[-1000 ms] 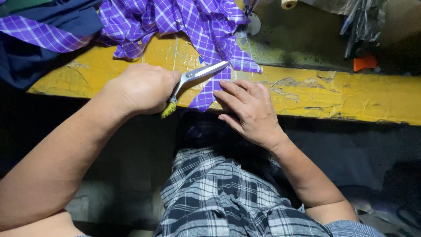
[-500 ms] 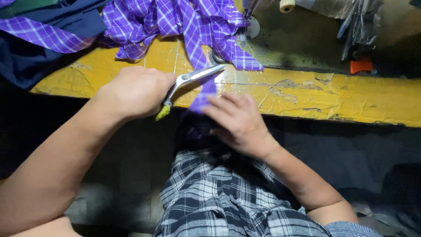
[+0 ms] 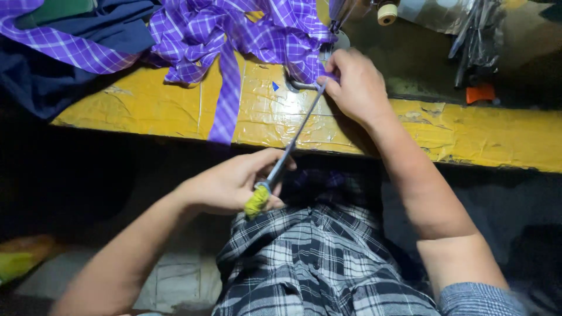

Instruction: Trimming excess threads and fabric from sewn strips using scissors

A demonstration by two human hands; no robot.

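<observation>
On yellow taped worktable [image 3: 175, 111], purple checked fabric [image 3: 234, 29] piled, strip hanging over edge. Right hand [image 3: 357, 85] pinches fabric at far end, seemingly steadying it; left hand [image 3: 234, 184] grips metal thread snips [image 3: 287, 155] closed-fisted, tips toward cloth.

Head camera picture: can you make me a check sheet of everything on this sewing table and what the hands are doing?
Surface: yellow table, worn and covered in shiny tape.
Job's things: purple checked cloth heaped at the back, one strip hanging over the front edge; metal snips with a yellow-wrapped end.
Clutter: dark blue cloth, thread spool, small orange thing.
Hands: left hand holds the snips below the table edge; right hand pinches the cloth at the snips' tip.
Cables: nothing seen.
Surroundings: checked clothing on the lap; dark below the table.
</observation>
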